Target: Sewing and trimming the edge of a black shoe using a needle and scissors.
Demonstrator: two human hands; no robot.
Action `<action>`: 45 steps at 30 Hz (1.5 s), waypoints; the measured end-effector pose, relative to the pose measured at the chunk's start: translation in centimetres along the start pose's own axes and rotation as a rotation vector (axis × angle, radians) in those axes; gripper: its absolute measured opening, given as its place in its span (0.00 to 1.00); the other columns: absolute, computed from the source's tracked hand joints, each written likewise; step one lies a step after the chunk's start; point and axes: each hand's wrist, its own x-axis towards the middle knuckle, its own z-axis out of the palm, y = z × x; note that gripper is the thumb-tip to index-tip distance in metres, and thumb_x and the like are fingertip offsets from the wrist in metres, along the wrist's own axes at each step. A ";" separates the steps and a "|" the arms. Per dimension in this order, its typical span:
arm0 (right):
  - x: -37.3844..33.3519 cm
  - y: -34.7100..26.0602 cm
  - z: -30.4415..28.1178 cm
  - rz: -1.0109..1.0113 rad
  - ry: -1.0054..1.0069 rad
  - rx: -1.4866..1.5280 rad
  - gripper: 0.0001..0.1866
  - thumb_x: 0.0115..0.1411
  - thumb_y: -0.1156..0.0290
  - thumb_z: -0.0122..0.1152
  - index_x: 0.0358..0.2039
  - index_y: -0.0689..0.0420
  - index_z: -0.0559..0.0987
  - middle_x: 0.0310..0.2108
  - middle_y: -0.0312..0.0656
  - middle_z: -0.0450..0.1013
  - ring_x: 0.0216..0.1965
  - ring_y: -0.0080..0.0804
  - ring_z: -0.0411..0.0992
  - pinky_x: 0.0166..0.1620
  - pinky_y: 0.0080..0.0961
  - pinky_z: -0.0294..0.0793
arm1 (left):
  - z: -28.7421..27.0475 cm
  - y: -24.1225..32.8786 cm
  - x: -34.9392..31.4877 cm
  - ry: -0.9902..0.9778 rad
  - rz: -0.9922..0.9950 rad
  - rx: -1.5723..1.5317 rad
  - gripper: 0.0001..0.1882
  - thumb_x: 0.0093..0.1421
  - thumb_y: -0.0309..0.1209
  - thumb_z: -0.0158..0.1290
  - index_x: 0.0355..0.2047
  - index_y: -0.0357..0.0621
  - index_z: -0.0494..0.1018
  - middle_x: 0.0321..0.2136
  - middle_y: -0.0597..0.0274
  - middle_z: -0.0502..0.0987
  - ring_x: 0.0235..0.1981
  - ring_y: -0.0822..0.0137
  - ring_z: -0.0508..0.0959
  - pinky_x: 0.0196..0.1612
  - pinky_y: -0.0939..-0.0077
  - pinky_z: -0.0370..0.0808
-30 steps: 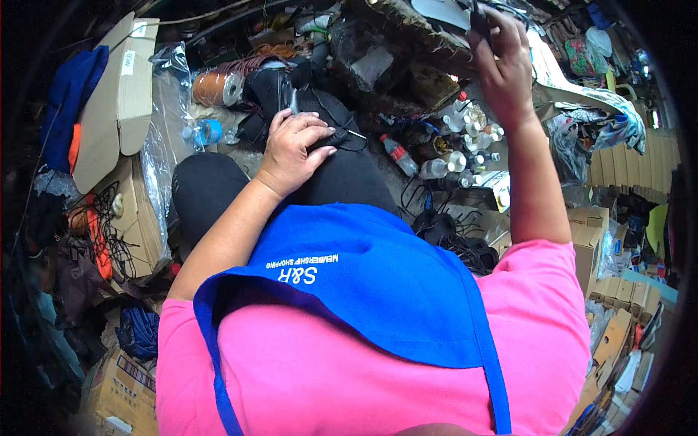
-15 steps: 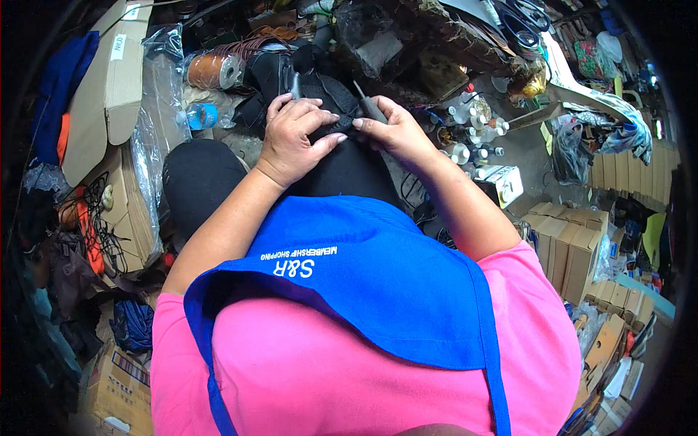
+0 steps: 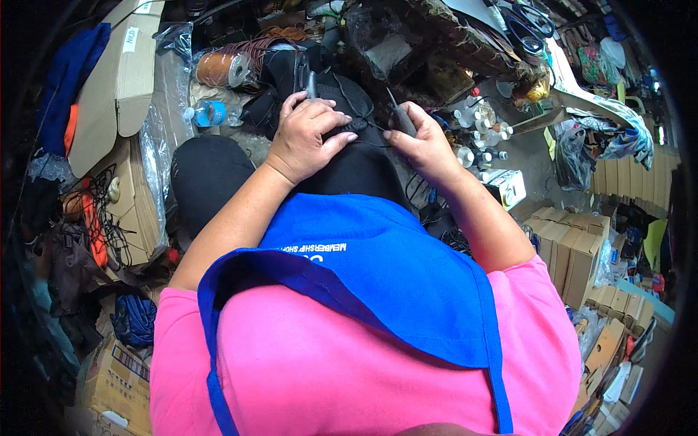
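Note:
On my lap, at the top middle, lies a black item that looks like a shoe [image 3: 347, 98], its textured sole partly in view. My left hand [image 3: 307, 138] is closed on its near side, fingers curled over the edge. A smooth grey piece [image 3: 312, 85] sticks up beyond those fingers; I cannot tell what it belongs to. To the right, apart from the shoe, my right hand [image 3: 427, 145] is closed round the dark handle of an awl [image 3: 403, 120], its thin metal shaft pointing up and away. A dark thread [image 3: 375, 125] stretches from the shoe toward my right hand.
Beyond my left hand lie an orange thread spool [image 3: 216, 70] and a clear blue-banded bottle [image 3: 211, 113]. Several small bottles [image 3: 483, 131] and a white can [image 3: 507, 187] stand to the right. Cardboard [image 3: 120, 80] leans at left; flat boxes [image 3: 566, 243] are stacked at right.
My right hand has moved right, away from the shoe, with the awl in it. The thread now shows stretched between them. My left hand keeps its hold.

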 end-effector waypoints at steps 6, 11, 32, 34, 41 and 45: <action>-4.6 -3.5 -4.8 0.079 0.251 -0.056 0.15 0.52 0.71 0.61 0.40 0.55 0.71 0.32 0.32 0.68 0.28 0.18 0.65 0.29 0.15 0.65 | -0.2 -1.4 -0.8 0.064 -0.058 0.053 0.11 0.48 0.37 0.62 0.29 0.46 0.78 0.32 0.61 0.78 0.44 0.63 0.76 0.55 0.60 0.60; -9.3 -2.6 -15.0 0.108 0.515 -0.182 0.14 0.58 0.65 0.60 0.42 0.56 0.74 0.27 0.29 0.71 0.21 0.12 0.62 0.24 0.11 0.58 | -0.7 -1.8 -0.9 0.075 -0.073 0.021 0.14 0.45 0.40 0.63 0.31 0.47 0.78 0.32 0.62 0.77 0.42 0.63 0.76 0.54 0.60 0.61; -4.7 0.5 -2.9 -0.177 0.041 -0.569 0.21 0.60 0.73 0.53 0.55 0.54 0.71 0.51 0.41 0.71 0.51 0.28 0.69 0.54 0.25 0.66 | -0.1 -0.5 -1.2 0.034 -0.041 0.046 0.14 0.44 0.35 0.65 0.33 0.48 0.79 0.36 0.63 0.78 0.46 0.64 0.75 0.57 0.60 0.59; -3.5 0.3 -0.3 -0.327 -0.022 -0.627 0.19 0.59 0.73 0.55 0.53 0.54 0.73 0.44 0.46 0.74 0.45 0.35 0.73 0.48 0.28 0.71 | 0.1 -0.4 -1.0 0.038 -0.038 0.042 0.14 0.44 0.35 0.65 0.33 0.49 0.79 0.35 0.63 0.78 0.46 0.64 0.75 0.57 0.60 0.59; -1.8 0.7 2.1 -0.286 -0.012 -0.584 0.18 0.57 0.69 0.55 0.50 0.52 0.74 0.40 0.50 0.74 0.42 0.46 0.73 0.45 0.35 0.72 | 0.2 -0.4 -1.1 0.067 -0.037 0.060 0.14 0.43 0.35 0.65 0.32 0.49 0.79 0.34 0.63 0.77 0.46 0.63 0.74 0.56 0.60 0.59; -1.4 0.5 2.2 -0.286 -0.006 -0.572 0.18 0.57 0.69 0.55 0.49 0.53 0.74 0.38 0.51 0.74 0.41 0.47 0.74 0.44 0.36 0.72 | 0.3 -0.4 -1.2 0.073 -0.042 0.059 0.15 0.42 0.35 0.65 0.32 0.48 0.79 0.32 0.62 0.75 0.44 0.62 0.74 0.55 0.60 0.59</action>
